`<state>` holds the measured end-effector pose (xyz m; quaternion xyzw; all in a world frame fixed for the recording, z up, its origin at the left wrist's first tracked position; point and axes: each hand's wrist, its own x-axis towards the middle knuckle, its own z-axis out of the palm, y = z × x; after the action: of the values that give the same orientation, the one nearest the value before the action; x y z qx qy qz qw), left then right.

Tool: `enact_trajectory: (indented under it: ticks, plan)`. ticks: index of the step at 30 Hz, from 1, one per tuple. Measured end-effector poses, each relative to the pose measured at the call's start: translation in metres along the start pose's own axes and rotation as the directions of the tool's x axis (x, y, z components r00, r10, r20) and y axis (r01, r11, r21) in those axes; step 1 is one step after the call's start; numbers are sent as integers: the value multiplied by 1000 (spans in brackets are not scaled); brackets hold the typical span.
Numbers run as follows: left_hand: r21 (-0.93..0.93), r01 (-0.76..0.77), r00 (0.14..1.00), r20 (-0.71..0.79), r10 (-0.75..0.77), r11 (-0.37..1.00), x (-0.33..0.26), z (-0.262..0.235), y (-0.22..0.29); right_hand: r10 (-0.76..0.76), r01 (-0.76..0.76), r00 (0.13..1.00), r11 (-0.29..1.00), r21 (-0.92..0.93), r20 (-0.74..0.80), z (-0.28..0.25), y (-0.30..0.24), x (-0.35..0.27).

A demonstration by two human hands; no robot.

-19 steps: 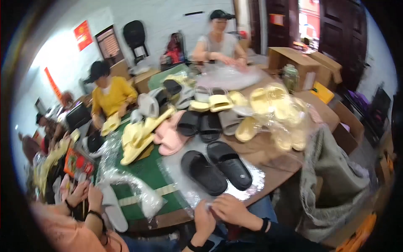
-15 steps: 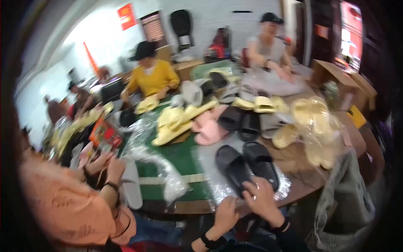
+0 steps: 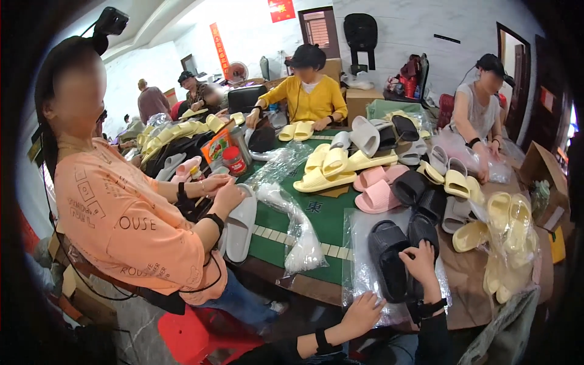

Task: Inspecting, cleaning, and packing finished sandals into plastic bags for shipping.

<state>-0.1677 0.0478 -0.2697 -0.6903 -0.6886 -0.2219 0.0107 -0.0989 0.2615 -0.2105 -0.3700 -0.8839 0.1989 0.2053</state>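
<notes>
1 black slipper (image 3: 421,227) lies under the right hand (image 3: 420,264).

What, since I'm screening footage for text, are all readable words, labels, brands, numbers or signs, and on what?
Wording not copied:
Peach short-sleeved shirt: black capitals, some legible, smallest blurred.
Green flat tabletop: one legible dark character.
Long vertical red wall banner: characters too small.
Red wall sheet: partly out of view.
Orange-red packet: too small.
Black slippers: nothing readable.
</notes>
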Motion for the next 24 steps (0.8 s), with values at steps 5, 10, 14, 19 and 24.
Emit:
enact_trajectory:
  ticks: [5, 10, 14, 19, 24]
  plan:
    - [17, -2, 1000, 24, 2, 1000, 1, 3, -1, 112, -128, 956, 991, 41, 270, 15, 7, 9]
    - [8, -30, 998, 56, 29, 1000, -10, 5, -1, 154, -102, 899, 984, -145, 411, 10, 0, 17]
    - [31, -120, 984, 135, 115, 992, -8, 9, -2, -5, 94, 953, 956, -277, 304, 6, 20, 20]
    - [24, -118, 984, 137, 113, 993, -12, 8, -3, -126, 287, 909, 879, -380, 396, -2, 0, 24]
    - [-19, -110, 991, 69, 111, 994, -9, 12, -4, 21, 95, 920, 957, -274, 391, 21, 16, 25]
